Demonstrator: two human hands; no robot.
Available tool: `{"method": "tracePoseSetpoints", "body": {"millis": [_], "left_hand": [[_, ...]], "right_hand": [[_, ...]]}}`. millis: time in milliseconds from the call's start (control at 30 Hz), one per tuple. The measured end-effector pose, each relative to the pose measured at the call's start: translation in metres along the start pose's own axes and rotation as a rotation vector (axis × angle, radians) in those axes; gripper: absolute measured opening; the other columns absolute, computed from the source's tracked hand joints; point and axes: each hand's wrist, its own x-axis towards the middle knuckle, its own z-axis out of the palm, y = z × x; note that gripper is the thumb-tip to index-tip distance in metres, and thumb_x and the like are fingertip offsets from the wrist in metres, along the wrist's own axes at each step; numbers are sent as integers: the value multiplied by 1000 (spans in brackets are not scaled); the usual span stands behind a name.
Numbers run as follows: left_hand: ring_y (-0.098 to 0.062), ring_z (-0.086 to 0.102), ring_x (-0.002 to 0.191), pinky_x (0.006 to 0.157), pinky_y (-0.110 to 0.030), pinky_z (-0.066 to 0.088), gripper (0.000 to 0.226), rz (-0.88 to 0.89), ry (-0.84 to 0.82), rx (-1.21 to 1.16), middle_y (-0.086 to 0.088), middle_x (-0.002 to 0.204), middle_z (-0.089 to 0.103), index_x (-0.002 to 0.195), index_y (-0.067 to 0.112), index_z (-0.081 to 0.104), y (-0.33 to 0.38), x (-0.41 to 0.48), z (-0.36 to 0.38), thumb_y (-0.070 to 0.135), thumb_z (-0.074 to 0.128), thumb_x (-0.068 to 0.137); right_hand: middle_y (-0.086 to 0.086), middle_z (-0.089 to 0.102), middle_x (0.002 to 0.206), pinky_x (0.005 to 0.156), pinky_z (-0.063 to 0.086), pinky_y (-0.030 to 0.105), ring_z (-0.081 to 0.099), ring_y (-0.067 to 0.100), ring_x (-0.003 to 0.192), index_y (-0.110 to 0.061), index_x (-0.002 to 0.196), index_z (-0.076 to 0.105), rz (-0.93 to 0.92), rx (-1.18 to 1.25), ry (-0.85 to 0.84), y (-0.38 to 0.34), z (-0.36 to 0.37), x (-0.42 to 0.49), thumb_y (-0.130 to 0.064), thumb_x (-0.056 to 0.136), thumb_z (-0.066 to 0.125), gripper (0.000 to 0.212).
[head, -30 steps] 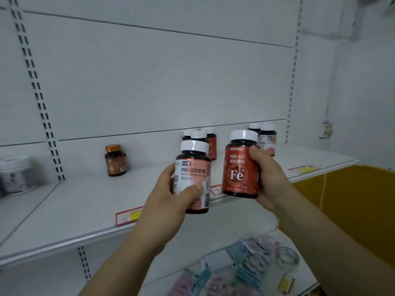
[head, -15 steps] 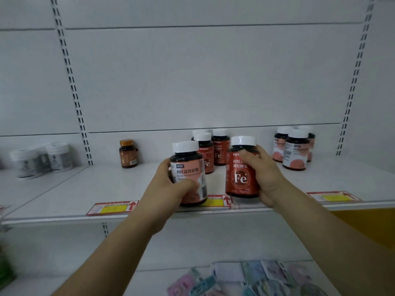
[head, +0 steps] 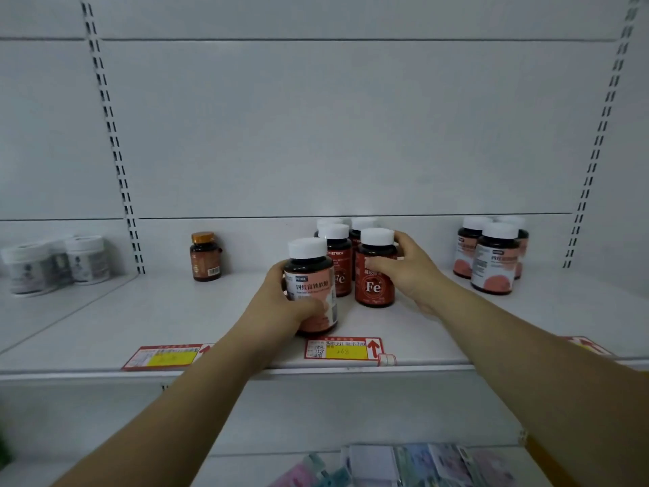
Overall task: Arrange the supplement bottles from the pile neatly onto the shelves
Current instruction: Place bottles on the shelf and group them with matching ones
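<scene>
1. At frame centre, the left hand (head: 281, 304) wraps a pink-labelled bottle (head: 312, 286) standing near the shelf (head: 105, 328) front edge.
2. Just right, the right hand (head: 411, 272) clasps the red Fe bottle (head: 374, 272), set against the red bottles (head: 337, 254) behind.

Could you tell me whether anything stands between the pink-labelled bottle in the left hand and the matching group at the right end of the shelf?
Yes. The right hand, the red Fe bottle it grips and the red bottles behind it stand between the pink-labelled bottle and the matching group.
</scene>
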Motion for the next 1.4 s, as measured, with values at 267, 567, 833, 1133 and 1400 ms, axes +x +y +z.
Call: {"method": "tracePoseSetpoints", "body": {"millis": [267,567,833,1133,1400], "left_hand": [[1,56,87,63,-11,42,69,19,-42,61,19,101,55,122,41,30,-2,1,1,5,70,80],[-1,57,88,65,-14,45,66,19,-57,40,16,100,57,123,36,34,0,-1,0,4,71,79],[-5,57,90,78,-25,46,57,46,-86,103,11,99,57,116,27,38,28,3,37,7,74,76],[-13,58,95,85,-36,49,62,-34,-206,82,0,106,60,119,18,40,49,24,180,8,78,71],[2,61,73,53,-8,45,85,144,-251,149,9,92,57,135,33,16,59,34,275,0,69,79]], "right_hand": [[0,58,119,96,48,44,59,20,108,-26,138,37,2,-230,-6,8,5,14,-18,69,76,80],[6,52,137,91,41,32,53,23,117,-19,146,23,22,-419,5,14,6,14,-27,83,72,80],[3,37,150,104,34,37,39,26,133,-29,148,28,62,-908,-92,6,-52,-15,-64,81,58,82],[2,45,144,101,35,33,44,23,127,-28,136,49,153,-1033,-54,27,-204,-52,-63,87,49,60],[4,13,160,117,13,48,15,28,146,-38,150,18,387,-1243,-244,61,-294,-31,-93,64,19,103]]}}
